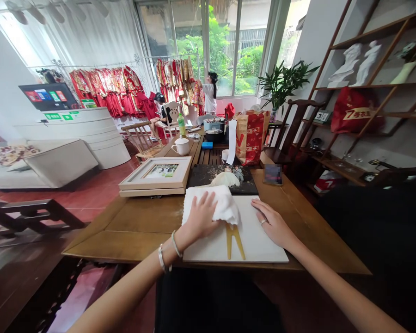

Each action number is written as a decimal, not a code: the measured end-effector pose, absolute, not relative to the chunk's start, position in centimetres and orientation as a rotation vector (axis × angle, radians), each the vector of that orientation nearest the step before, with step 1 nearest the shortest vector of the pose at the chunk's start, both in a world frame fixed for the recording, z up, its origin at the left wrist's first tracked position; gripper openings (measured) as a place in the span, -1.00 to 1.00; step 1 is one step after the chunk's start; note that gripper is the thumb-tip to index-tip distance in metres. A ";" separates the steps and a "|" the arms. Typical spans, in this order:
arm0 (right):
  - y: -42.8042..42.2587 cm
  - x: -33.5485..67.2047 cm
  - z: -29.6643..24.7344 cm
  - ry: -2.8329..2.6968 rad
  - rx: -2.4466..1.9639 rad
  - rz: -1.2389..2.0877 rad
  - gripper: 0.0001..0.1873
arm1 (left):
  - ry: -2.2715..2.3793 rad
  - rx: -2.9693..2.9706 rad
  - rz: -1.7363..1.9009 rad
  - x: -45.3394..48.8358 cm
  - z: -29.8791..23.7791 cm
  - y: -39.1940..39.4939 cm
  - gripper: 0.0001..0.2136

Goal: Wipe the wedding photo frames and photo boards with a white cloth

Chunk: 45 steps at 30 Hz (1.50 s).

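My left hand, with bracelets at its wrist, lies with fingers spread on a bunched white cloth. The cloth rests on the upper left of a flat white board at the table's near edge. From under the cloth's lower edge shows a yellow two-pronged shape; its upper part is hidden, and I cannot tell whether it is printed or loose. My right hand, wearing a ring, rests with fingers stretched out on the board's right side, touching nothing else.
Beyond the board lies a dark picture panel. Stacked frames stand at its left, a small screen at its right. Farther back are a lidded cup, a blue box and a red paper bag. Two people are near the window.
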State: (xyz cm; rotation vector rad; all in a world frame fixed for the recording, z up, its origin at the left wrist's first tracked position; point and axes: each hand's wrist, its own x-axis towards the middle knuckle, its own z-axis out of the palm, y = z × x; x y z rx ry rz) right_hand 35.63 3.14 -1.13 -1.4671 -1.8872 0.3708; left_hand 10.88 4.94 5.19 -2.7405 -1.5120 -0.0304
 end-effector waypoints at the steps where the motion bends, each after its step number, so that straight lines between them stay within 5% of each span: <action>1: 3.1 35.6 -1.0 -1.889 -1.466 0.376 -0.58 | -1.527 -2.723 -0.026 10.8 5.2 5.5 -0.47; 15: 3.1 35.7 -0.9 -1.891 -1.471 0.358 -0.58 | -1.617 -2.880 0.283 8.0 7.8 -5.1 -0.19; 26: 3.3 35.6 -0.9 -1.909 -1.491 0.368 -0.55 | -1.657 -2.754 -0.038 8.6 5.3 4.4 -0.47; 39: 3.2 35.5 -1.1 -1.883 -1.486 0.391 -0.57 | -1.535 -2.946 -0.054 6.0 4.8 -5.5 -0.19; 45: 3.5 35.5 -1.3 -1.890 -1.479 0.359 -0.58 | -1.481 -2.925 -0.136 6.5 4.6 -2.9 -0.31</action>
